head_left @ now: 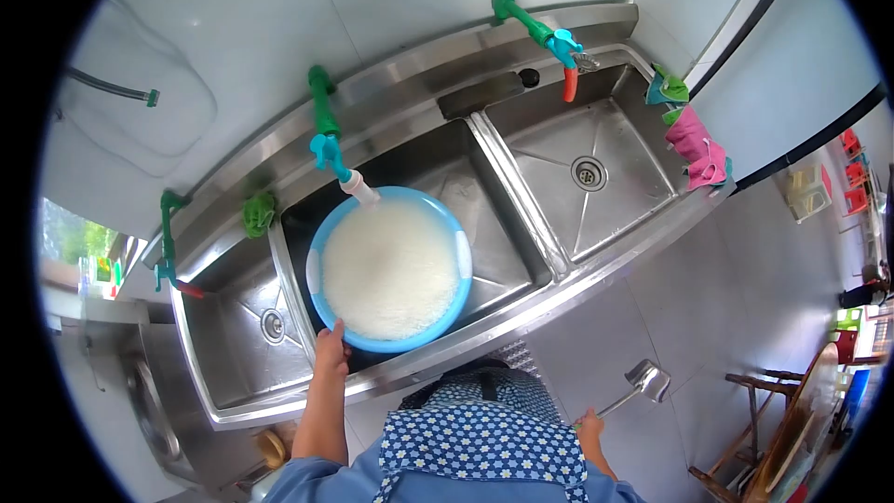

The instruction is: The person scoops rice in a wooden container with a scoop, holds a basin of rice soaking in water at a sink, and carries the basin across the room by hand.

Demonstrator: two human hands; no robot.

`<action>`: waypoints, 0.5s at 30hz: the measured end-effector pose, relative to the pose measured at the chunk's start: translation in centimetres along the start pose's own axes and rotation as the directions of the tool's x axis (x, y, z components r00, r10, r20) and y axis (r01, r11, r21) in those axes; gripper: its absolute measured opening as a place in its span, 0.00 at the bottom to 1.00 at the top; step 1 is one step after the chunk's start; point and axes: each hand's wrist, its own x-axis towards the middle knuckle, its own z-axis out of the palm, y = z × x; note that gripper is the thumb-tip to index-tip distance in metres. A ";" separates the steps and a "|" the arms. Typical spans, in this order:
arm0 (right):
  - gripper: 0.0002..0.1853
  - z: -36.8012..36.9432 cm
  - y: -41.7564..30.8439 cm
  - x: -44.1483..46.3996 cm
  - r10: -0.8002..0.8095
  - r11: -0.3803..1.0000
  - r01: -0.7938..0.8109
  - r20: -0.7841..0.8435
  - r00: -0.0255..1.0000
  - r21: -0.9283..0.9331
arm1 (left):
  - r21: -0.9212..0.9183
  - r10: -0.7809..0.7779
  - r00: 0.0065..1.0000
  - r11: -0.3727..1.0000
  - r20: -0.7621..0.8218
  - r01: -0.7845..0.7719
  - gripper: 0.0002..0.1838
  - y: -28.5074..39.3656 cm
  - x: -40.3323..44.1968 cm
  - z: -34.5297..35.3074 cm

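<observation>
A round light-blue basin stands in the middle sink bowl, filled with cloudy whitish water and what looks like rice. Its near-left rim is held by my left hand, thumb at the edge and the other fingers against the outside. Above the far rim, a teal tap with a pale spout points down into the basin. Out to the right, away from the sink, my right hand is closed around the handle of a metal ladle, which hangs over the floor.
The steel sink has bowls on both sides, each with a drain. Other taps are a red-tipped one at right and one at left. Pink cloths or gloves drape the right edge; a green scrubber sits behind. A wooden table stands lower right.
</observation>
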 end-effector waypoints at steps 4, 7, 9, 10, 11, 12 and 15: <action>0.19 -0.6 0.3 0.1 0.022 0.993 -0.021 0.007 1.000 -0.114 | 0.022 -0.023 1.000 0.999 -0.020 0.023 0.10 0.5 -0.6 0.4; 0.19 -0.8 0.6 1.3 0.136 0.989 -0.136 -0.003 0.991 -0.049 | 0.028 -0.032 0.999 0.999 -0.030 0.033 0.10 0.6 -0.5 0.5; 0.19 -1.0 1.0 1.5 0.101 0.995 -0.101 0.014 0.995 -0.016 | 0.034 -0.039 0.999 0.999 -0.038 0.040 0.10 0.5 -0.3 0.3; 0.19 -0.8 0.7 0.8 0.104 0.994 -0.104 0.011 0.994 -0.014 | 0.030 -0.032 0.999 0.999 -0.024 0.033 0.11 0.4 -0.2 0.3; 0.18 -0.5 0.3 0.3 0.104 0.994 -0.103 0.020 0.994 -0.021 | 0.026 -0.027 1.000 0.999 -0.010 0.027 0.11 0.3 -0.1 0.2; 0.18 -0.1 -0.3 -0.4 0.102 0.994 -0.102 0.028 0.994 -0.027 | 0.030 -0.030 1.000 0.999 -0.007 0.030 0.11 0.1 0.0 0.1; 0.12 0.5 -1.1 -1.3 0.084 0.996 -0.086 0.033 0.996 0.038 | 0.017 -0.019 1.000 1.000 0.012 0.019 0.11 -0.1 0.6 -0.1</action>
